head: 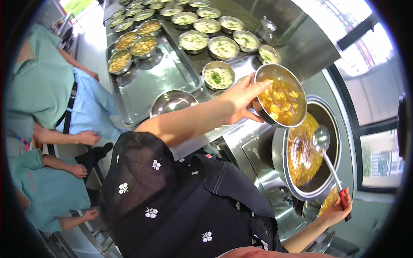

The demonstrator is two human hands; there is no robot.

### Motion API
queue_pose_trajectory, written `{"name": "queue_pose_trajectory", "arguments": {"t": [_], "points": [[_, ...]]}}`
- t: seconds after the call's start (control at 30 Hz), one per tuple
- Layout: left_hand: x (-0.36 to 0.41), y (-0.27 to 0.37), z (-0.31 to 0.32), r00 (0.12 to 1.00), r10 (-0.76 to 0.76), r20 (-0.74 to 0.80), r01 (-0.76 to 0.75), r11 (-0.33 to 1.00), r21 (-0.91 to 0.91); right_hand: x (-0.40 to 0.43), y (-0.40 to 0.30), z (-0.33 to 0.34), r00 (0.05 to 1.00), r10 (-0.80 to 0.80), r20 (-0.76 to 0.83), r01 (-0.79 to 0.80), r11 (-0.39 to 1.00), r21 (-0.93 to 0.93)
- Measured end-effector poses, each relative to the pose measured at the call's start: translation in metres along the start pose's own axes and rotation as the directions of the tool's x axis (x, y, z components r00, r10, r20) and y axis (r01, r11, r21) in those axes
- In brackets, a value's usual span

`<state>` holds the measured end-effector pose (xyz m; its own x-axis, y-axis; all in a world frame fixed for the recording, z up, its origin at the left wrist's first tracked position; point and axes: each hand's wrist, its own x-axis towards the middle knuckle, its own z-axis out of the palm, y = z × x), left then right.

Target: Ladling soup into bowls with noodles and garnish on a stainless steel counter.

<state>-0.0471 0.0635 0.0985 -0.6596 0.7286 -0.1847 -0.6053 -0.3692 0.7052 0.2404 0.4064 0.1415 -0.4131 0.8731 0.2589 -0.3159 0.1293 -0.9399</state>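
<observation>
My left hand (243, 98) grips the rim of a steel bowl (280, 117) with its thumb over the inner edge. Inside that bowl is yellow-brown soup (280, 96) with pale yellow pieces. It is tilted towards me, beside and partly over the rim of a large steel pot (332, 161). More yellow soup (305, 154) lies in the pot, its surface glinting. My right hand (335, 209) holds a steel ladle (332, 167) by its red and black handle. The ladle's head is over the pot; whether it touches the soup, I cannot tell.
A steel tray (155, 80) carries several bowls of yellow soup (144, 45). Beyond stand many bowls of pale food with green garnish (193, 41). An empty-looking steel bowl (174, 102) sits near my left forearm. People in green shirts (48, 84) stand at the left.
</observation>
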Motion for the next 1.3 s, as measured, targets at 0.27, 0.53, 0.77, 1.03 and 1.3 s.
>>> {"name": "queue_pose_trajectory", "arguments": {"t": [0.27, 0.53, 0.77, 1.03, 1.3], "points": [[-0.025, 0.054, -0.117, 0.886, 0.276, -0.372, -0.250, 0.961, 0.117, -0.027, 0.051, 0.038, 0.890, -0.127, 0.437, 0.393, 0.697, -0.599], [-0.044, 0.066, -0.267, 0.729, 0.421, -0.540, -0.376, 0.905, 0.199, 0.009, 0.067, 0.042, 0.989, -0.038, 0.142, 0.127, 0.711, -0.692], [-0.040, 0.038, -0.349, 0.574, 0.358, -0.736, -0.429, 0.897, 0.102, 0.052, 0.045, 0.054, 0.979, 0.115, 0.167, 0.054, 0.648, -0.759], [-0.010, 0.021, -0.407, 0.513, 0.400, -0.759, -0.471, 0.871, 0.141, -0.044, 0.031, 0.150, 0.735, 0.215, 0.643, 0.557, 0.350, -0.753], [-0.007, 0.019, -0.420, 0.328, 0.293, -0.898, -0.306, 0.932, 0.193, -0.047, 0.010, 0.094, 0.918, 0.118, 0.379, 0.295, 0.435, -0.851]]}}
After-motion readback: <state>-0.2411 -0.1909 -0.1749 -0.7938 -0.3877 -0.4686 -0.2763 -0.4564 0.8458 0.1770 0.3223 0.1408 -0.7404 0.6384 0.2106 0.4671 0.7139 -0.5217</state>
